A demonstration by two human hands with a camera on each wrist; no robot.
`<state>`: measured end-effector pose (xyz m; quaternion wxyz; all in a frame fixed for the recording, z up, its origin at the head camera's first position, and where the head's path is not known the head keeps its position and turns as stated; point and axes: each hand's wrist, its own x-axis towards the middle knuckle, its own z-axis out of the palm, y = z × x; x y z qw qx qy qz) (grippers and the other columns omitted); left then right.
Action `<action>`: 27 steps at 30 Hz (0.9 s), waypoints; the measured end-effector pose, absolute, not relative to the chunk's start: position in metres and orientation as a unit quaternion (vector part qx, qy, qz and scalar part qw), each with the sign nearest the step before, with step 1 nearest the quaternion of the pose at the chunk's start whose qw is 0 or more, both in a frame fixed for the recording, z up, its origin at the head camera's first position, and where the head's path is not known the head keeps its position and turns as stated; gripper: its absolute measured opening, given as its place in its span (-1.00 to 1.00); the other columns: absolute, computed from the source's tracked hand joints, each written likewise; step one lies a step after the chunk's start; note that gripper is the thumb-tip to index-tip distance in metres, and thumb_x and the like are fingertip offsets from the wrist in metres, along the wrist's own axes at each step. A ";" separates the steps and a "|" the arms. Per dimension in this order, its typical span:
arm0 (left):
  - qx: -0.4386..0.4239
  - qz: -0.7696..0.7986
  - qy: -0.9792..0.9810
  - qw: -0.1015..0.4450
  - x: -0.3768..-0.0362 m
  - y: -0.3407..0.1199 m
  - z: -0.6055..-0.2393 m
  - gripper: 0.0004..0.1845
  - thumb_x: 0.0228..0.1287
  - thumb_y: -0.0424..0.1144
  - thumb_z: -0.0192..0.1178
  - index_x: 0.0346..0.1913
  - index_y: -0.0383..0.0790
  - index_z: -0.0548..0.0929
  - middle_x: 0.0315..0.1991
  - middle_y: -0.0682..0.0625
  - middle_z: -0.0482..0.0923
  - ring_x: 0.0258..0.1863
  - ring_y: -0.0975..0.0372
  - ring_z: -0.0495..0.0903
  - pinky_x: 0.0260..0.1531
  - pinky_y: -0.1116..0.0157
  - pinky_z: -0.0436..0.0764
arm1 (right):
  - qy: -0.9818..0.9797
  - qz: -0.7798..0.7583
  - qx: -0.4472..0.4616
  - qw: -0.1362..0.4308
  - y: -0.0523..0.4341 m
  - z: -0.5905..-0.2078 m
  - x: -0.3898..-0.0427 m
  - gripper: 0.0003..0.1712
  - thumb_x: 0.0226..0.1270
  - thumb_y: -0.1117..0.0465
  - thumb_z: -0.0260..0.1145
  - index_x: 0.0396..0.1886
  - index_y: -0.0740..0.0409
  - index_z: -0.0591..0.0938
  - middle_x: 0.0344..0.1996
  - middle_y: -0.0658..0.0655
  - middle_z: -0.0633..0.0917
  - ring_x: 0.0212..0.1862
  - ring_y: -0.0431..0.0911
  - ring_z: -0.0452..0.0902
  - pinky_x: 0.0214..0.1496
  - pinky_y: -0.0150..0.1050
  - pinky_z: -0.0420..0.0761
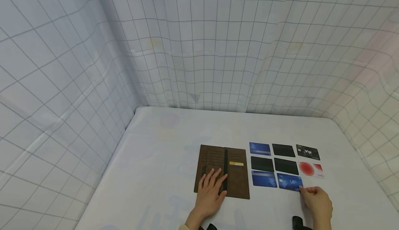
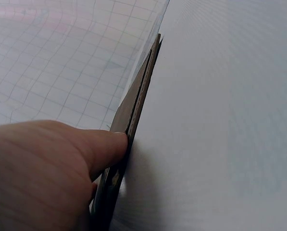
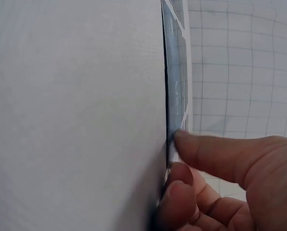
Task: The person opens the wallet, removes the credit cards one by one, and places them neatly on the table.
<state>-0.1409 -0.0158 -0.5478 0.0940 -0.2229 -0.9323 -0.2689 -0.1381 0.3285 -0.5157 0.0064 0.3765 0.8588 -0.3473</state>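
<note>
Blue VIP card (image 1: 290, 182) lies flat on the white counter (image 1: 162, 160), in the near row of a card grid, right of the brown wallet (image 1: 222, 171). Right hand (image 1: 316, 202) is at its near right corner: in the right wrist view the thumb and fingertips (image 3: 181, 173) pinch the card's edge (image 3: 174, 96), so the grip is closed on the card, which has not visibly left the counter.

Wallet is open flat, slots upward, with a yellow card (image 1: 236, 163) showing in a right-side slot. Left hand (image 1: 210, 192) rests on the wallet's near left half, fingers straight and spread (open grip, pressing, not curled round anything). Left wrist view shows the thumb (image 2: 105, 144) laid against the wallet's edge (image 2: 143, 96).

Other cards in the grid, all flat and apart from each other:
- far row: a blue card (image 1: 260, 148), a black card (image 1: 283, 150), a black VIP card (image 1: 307, 152)
- middle row: two black cards (image 1: 262, 164) (image 1: 286, 166), a white card with a red disc (image 1: 310, 169)
- near row: a second blue card (image 1: 264, 179), just left of the VIP card.

White grid-patterned cloth (image 1: 202, 50) hangs behind and to both sides of the counter.
</note>
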 end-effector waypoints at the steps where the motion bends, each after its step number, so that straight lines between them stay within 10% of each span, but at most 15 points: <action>1: -0.222 -0.269 -0.932 0.093 -0.141 -0.016 -0.548 -0.55 0.40 -0.07 0.01 0.31 -0.05 0.43 0.37 -0.04 0.20 0.37 0.01 0.06 0.22 -0.09 0.05 | 0.859 -0.346 0.377 0.006 0.328 -0.516 -0.139 -0.57 0.28 0.07 0.25 -0.24 0.45 0.48 -0.53 0.23 0.53 -0.39 0.11 0.39 -0.37 -0.08 0.31; 10: -0.221 -0.266 -0.935 0.083 -0.140 -0.016 -0.545 -0.53 0.38 -0.08 0.03 0.32 -0.05 0.41 0.38 -0.04 0.19 0.38 0.01 0.06 0.23 -0.10 0.06 | 0.889 -0.299 0.346 -0.004 0.317 -0.508 -0.142 -0.54 0.33 0.07 0.13 -0.06 0.44 0.40 -0.31 0.45 0.54 -0.25 0.31 0.44 -0.26 0.10 0.40; 27: -0.222 -0.262 -0.935 0.092 -0.141 -0.016 -0.548 -0.53 0.39 -0.06 0.03 0.31 -0.04 0.42 0.37 -0.04 0.20 0.38 0.02 0.06 0.22 -0.09 0.08 | 0.934 -0.336 0.093 -0.073 0.220 -0.490 -0.211 -0.56 0.30 0.07 0.23 0.02 0.30 0.49 -0.51 0.10 0.58 -0.58 -0.06 0.43 -0.60 -0.22 0.33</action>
